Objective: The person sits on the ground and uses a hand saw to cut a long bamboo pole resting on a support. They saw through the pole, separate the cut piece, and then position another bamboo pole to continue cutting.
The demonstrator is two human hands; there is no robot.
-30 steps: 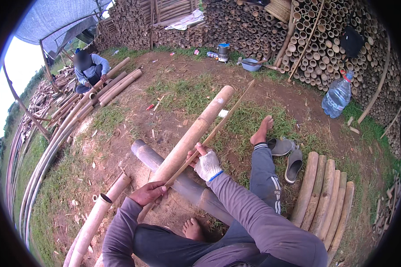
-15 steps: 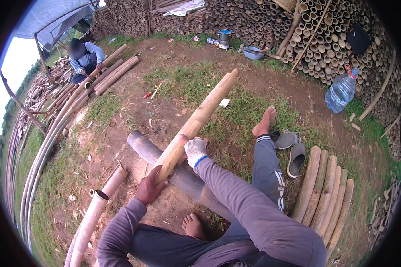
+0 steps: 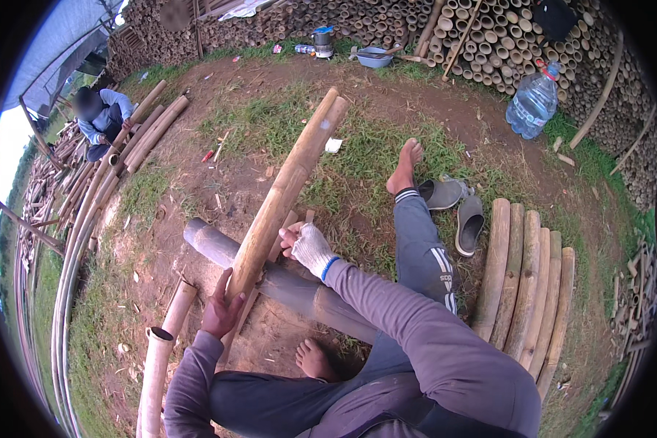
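Bamboo pole [image 3: 285, 188] | left hand [image 3: 222, 310] gripping near end | right hand [image 3: 310, 247] (gloved) alongside, hold unclear | far end free

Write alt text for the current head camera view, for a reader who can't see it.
A bare left hand touches the near end of a long tan bamboo pole crossing over a thick grey bamboo log; the right hand, in a white knit glove, is beside the pole. Stacked cut bamboo lines the far side.
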